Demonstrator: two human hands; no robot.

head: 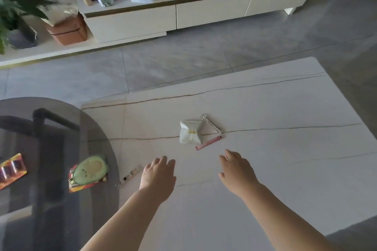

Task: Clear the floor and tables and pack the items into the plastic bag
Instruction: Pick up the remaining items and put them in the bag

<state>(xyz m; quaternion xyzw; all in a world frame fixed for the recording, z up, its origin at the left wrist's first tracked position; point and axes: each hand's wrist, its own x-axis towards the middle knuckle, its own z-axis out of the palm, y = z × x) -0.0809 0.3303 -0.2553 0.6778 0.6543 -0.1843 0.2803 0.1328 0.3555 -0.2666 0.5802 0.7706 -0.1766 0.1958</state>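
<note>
A small white wrapper [189, 133] lies on the white marble table [285, 149], with a silvery strip [212, 125] and a pink strip [208, 143] beside it. A little nearer than these, my right hand [237, 171] hovers with relaxed fingers and holds nothing. My left hand [158, 175] is also empty and relaxed, just right of a thin stick packet [130, 175] at the table's left edge. On the round dark glass table [61, 210] at the left lie an avocado-shaped item [90, 170] on a red-orange packet and a battery pack [11, 170]. No plastic bag is in view.
Beyond the marble table runs grey tiled floor [183, 63]. A white low cabinet [204, 12] with jars, bottles and a white basket stands at the back. A potted plant [14, 6] and a brown bin [67, 30] are at the back left.
</note>
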